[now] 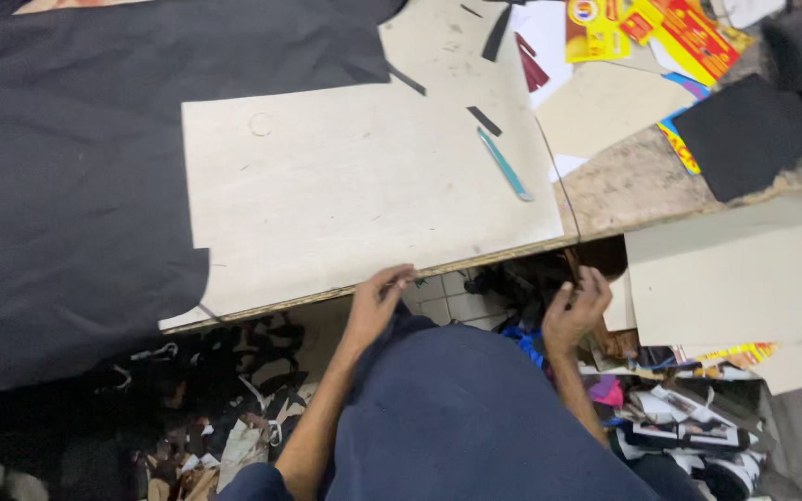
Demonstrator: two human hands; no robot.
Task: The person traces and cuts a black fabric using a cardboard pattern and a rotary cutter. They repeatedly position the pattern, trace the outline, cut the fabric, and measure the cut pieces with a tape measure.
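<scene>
The left hand (378,301) pinches the near edge of the navy cloth (457,417) just below the table edge (345,289). The right hand (575,311) curls closed (contents cannot be told). Risk: the cloth slips down onto the scrap-littered floor (225,408) if the pinch loosens.

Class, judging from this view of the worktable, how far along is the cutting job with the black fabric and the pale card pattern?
Done: the black fabric sheet already shows cut edges, with narrow black offcuts lying by the teal cutting tool. In hand: nothing clearly; the left hand touches the table edge below the pale card pattern board, and the right hand is below it. Left: most fabric looks uncut.
</scene>
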